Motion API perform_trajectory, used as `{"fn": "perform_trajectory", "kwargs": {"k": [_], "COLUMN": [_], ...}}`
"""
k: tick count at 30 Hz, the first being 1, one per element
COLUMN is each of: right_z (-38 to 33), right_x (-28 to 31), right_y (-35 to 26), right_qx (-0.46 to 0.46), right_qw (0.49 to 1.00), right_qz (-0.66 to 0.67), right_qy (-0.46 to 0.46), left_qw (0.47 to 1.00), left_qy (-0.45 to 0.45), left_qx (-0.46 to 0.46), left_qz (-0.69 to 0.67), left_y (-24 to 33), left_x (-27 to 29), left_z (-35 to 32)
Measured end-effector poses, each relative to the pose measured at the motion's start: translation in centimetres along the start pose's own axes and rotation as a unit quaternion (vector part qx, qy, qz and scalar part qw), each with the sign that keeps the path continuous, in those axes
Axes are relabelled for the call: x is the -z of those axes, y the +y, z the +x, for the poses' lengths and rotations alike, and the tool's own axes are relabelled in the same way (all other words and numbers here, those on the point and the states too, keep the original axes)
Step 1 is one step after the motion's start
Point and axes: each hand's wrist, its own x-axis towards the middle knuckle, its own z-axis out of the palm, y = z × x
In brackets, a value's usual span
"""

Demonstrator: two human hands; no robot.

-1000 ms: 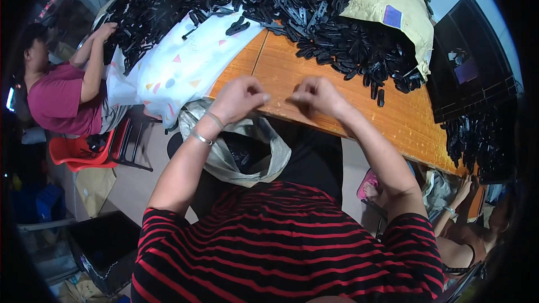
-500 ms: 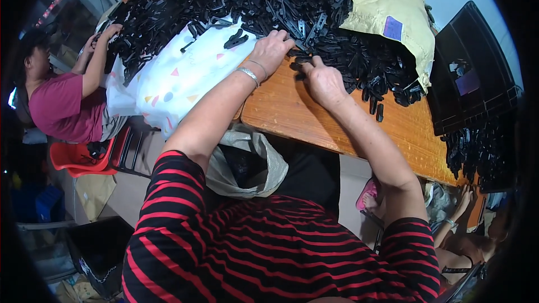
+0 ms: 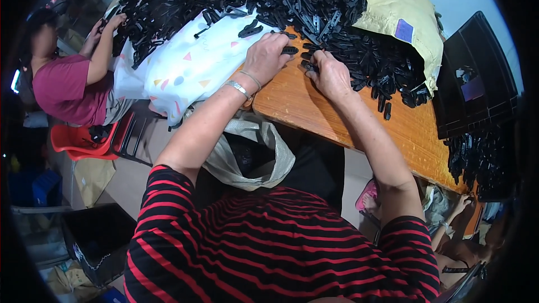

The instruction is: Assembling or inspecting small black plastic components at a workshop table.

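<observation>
A heap of small black plastic parts (image 3: pixel 247 0) covers the far side of the wooden table (image 3: pixel 292 98). My left hand (image 3: pixel 265 58) is at the near edge of the heap, beside the white plastic sheet (image 3: pixel 185 59) with coloured shapes. A black plastic part (image 3: pixel 289 50) is pinched in its fingertips. Just to the right, my right hand (image 3: pixel 332 76) hovers low over the table, its fingers closed on another black plastic part (image 3: pixel 308 65). The two hands are a short way apart, both with their backs toward me. The exact form of the held parts is hard to make out.
A yellowish sack (image 3: pixel 393 5) lies open at the back right, beside an upright black crate (image 3: pixel 477 78). A pale woven bag (image 3: pixel 281 163) hangs below the table's near edge. Left, a co-worker in a maroon shirt (image 3: pixel 70 98) handles parts; another person's arm (image 3: pixel 457 207) shows lower right.
My left hand has drawn back from the heap toward me, a black part now showing in its fingertips. The right hand has stayed near the same place. The whole view has shifted slightly.
</observation>
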Motion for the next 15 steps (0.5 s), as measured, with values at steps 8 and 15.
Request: {"fn": "perform_trajectory", "kwargs": {"k": [8,15], "right_z": [-0.6,-1.4], "right_x": [-0.4,0.6], "right_y": [-0.2,0.3], "right_qx": [0.012,-0.007], "right_qw": [0.998,0.999], "right_qz": [0.051,0.019], "right_qy": [-0.040,-0.042], "left_qw": [0.999,0.995], "left_qy": [-0.024,-0.061], "left_qx": [0.030,0.066], "left_qz": [-0.031,-0.043], "left_y": [1.3,2.0], "left_x": [1.4,0.0], "left_z": [-3.0,-3.9]}}
